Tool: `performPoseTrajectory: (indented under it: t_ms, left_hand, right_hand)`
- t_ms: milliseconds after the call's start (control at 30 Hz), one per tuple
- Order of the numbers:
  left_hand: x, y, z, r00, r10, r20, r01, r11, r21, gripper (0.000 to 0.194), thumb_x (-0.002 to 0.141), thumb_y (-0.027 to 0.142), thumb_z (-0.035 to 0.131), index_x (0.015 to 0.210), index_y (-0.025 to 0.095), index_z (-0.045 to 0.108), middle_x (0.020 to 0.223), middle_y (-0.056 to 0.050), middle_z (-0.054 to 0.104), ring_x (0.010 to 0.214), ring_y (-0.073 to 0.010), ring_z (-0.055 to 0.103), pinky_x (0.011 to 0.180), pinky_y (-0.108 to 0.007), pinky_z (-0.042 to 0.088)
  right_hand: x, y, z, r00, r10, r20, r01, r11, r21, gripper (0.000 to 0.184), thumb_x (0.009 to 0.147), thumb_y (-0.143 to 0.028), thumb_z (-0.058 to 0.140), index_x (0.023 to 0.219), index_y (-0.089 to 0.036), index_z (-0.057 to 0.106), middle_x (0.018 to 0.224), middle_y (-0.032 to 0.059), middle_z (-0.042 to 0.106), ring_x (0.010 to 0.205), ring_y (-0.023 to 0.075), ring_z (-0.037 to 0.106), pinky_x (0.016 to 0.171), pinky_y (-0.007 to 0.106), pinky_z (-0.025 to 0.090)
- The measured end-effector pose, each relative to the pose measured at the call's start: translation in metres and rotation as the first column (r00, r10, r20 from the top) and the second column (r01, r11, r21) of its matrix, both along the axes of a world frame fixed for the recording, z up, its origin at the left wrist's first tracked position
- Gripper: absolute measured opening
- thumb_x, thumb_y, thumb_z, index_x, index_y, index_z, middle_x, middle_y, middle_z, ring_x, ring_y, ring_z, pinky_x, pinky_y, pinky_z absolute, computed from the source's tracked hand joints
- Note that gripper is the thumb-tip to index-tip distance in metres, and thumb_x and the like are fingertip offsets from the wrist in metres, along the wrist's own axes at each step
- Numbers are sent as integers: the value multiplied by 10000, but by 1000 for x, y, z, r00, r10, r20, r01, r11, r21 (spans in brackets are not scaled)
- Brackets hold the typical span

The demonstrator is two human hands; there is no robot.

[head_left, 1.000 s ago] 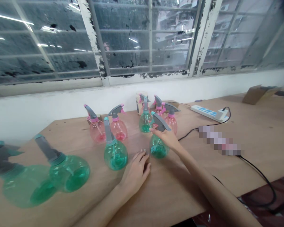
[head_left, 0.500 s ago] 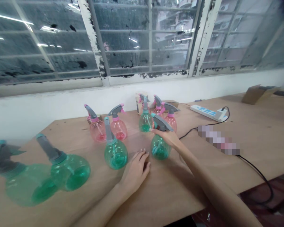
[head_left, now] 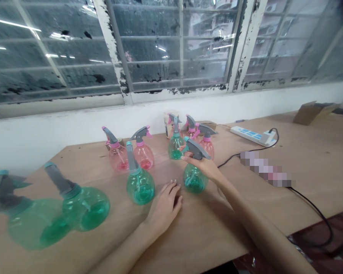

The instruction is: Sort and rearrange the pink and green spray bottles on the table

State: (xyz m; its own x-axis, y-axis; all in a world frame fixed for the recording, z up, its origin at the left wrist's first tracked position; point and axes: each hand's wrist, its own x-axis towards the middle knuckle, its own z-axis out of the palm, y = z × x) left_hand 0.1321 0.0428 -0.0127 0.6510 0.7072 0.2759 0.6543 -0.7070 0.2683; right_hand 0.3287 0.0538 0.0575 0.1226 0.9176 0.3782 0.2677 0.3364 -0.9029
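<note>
My right hand [head_left: 204, 165] is wrapped round the neck of a green spray bottle [head_left: 194, 180], just under its grey head. A finger reaches forward by the teal trigger, and some green liquid shows inside the bottle. Palm down on the wooden table [head_left: 185, 236], my left hand [head_left: 164, 203] rests with its fingers stretched out, holding nothing. To its left stands another green spray bottle [head_left: 140, 188]. Beyond my right hand are a smaller-looking green spray bottle [head_left: 176, 146] and a pink spray bottle [head_left: 208, 146], partly hidden.
Two pink spray bottles [head_left: 143, 155] stand towards the back left. At the near left are two large-looking green spray bottles [head_left: 87, 207]. A white power strip [head_left: 250, 135] with a black cable lies on the right, near a blurred-out strip [head_left: 265, 168]. A cardboard box [head_left: 311, 113] sits farther back.
A finger of my right hand has lifted towards the trigger of the held bottle. The left hand stays in place; the view has shifted very slightly.
</note>
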Motion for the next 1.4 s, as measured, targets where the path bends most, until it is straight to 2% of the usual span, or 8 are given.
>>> performPoseTrajectory:
  t_ms: [167, 467, 700, 833, 967, 1100, 1267, 1400]
  left_hand:
    - [0, -1, 1, 1000, 1, -4, -1, 1000, 3, 331, 920, 274, 439, 1211, 163, 550, 1342, -113, 559, 1276, -239, 488, 1065, -452, 417]
    - [1, 0, 0, 1000, 0, -18, 0, 1000, -2, 340, 921, 263, 439, 1226, 154, 544, 1354, -111, 549, 1288, -232, 473, 1082, -439, 400]
    - [0, 0, 0, 1000, 0, -29, -1, 1000, -3, 352, 922, 263, 438, 1236, 144, 542, 1357, -118, 544, 1291, -238, 468, 1084, -445, 395]
    - [0, 0, 0, 1000, -2, -10, 2, 1000, -4, 336, 918, 269, 444, 1217, 161, 552, 1353, -109, 549, 1284, -234, 477, 1079, -446, 402]
    - [1, 0, -1, 1000, 0, -6, 0, 1000, -2, 333, 918, 274, 441, 1208, 159, 556, 1343, -111, 556, 1276, -236, 484, 1072, -445, 409]
    - [1, 0, -1, 1000, 0, 3, 0, 1000, 3, 323, 917, 278, 441, 1198, 173, 560, 1329, -106, 569, 1262, -237, 499, 1059, -451, 423]
    - [1, 0, 1, 1000, 1, -15, -1, 1000, 3, 326, 919, 275, 436, 1206, 173, 550, 1336, -103, 565, 1272, -236, 492, 1069, -452, 411]
    - [1, -1, 2, 1000, 1, -15, -1, 1000, -6, 319, 916, 262, 438, 1202, 167, 545, 1347, -110, 555, 1286, -241, 478, 1076, -452, 404]
  right_hand:
    - [1, 3, -4, 997, 62, -47, -59, 997, 56, 322, 757, -367, 663, 1064, -270, 673, 1117, 31, 694, 1038, 247, 634, 894, 394, 487]
    - [1, 4, -5, 996, 68, -65, -64, 996, 61, 356, 745, -382, 690, 1079, -258, 663, 1113, 36, 699, 1048, 246, 640, 922, 406, 485]
    - [2, 5, -4, 998, 56, -16, -55, 998, 38, 367, 737, -412, 677, 1069, -257, 652, 1072, 25, 701, 952, 225, 651, 839, 362, 498]
    - [2, 3, -2, 1000, 21, 11, -21, 1000, 13, 341, 733, -438, 675, 1026, -265, 658, 946, 15, 707, 847, 216, 643, 754, 340, 496]
    - [4, 4, -4, 999, -3, 51, 4, 1000, -16, 269, 730, -488, 664, 844, -244, 667, 754, 1, 659, 720, 199, 598, 668, 315, 465]
    - [4, 6, -7, 994, -85, 69, 86, 996, -16, 289, 713, -511, 658, 713, -224, 616, 646, -4, 594, 652, 190, 550, 620, 307, 440]
    - [1, 7, -6, 988, -148, 47, 148, 989, 19, 261, 737, -489, 636, 737, -228, 624, 688, -4, 612, 684, 190, 560, 681, 318, 451]
    - [-1, 8, -9, 990, -142, 20, 141, 990, 32, 298, 731, -495, 648, 877, -235, 655, 737, 4, 636, 733, 209, 582, 693, 332, 459]
